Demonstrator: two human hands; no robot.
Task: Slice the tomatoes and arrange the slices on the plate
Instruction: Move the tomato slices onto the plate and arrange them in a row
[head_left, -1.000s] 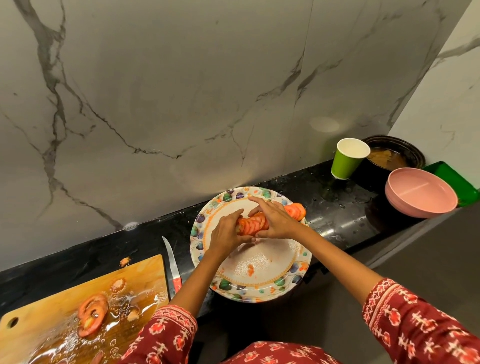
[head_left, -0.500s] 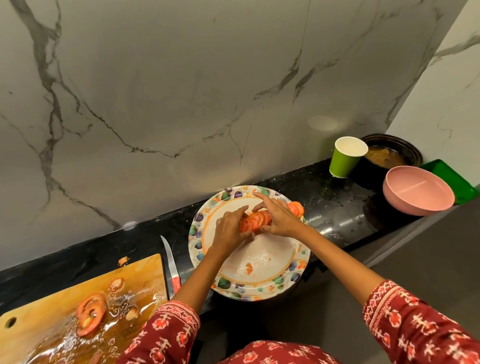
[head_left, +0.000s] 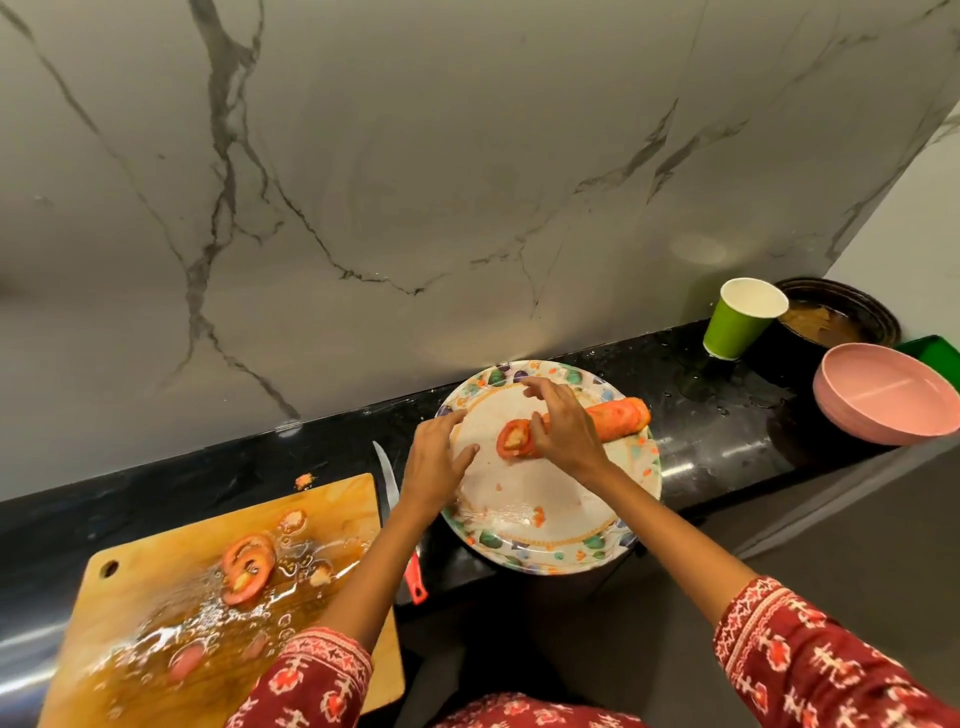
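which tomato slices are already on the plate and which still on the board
The long row of slices under the right hand lies on the plate; the small stack sits on the cutting board.

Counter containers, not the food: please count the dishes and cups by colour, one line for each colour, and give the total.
Green: 2, the paper cup and the tray at the right edge.
Pink: 1, the bowl.
Dark: 1, the round dish behind the cup.
Patterned white: 1, the plate.
Total: 5
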